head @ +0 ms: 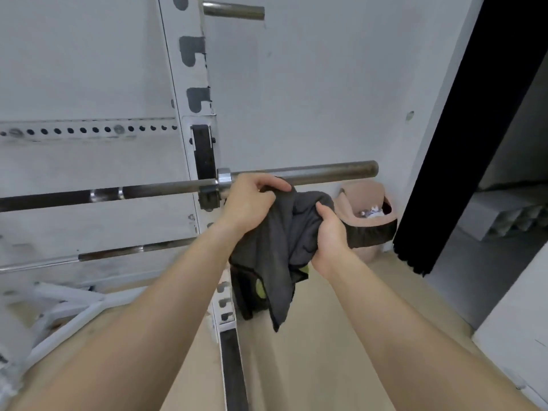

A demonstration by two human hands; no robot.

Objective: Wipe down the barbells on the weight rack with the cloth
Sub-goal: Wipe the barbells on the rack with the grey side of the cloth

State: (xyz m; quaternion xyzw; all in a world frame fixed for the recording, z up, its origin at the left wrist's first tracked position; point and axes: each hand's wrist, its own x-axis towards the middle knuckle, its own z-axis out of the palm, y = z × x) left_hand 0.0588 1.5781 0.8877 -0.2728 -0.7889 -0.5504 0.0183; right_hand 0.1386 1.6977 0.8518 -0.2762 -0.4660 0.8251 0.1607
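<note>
Looks out from head height through one wide-angle lens, tilted forward and down along both forearms. Faces the white wall (pixel 311 84) and the rack upright (pixel 178 84) from close by, with the barbell (pixel 326 171) crossing mid-frame just past the left hand (pixel 249 203) and right hand (pixel 329 232). Takes in the floor (pixel 296 366) along the bottom, bending straight lines near the edges.

From cloth (pixel 284 247): barbell sleeve (pixel 326 172) blocks 12 o'clock; rack upright (pixel 185 75) 11; bin (pixel 364 194) 2; open floor (pixel 311 351) 5–6.
</note>
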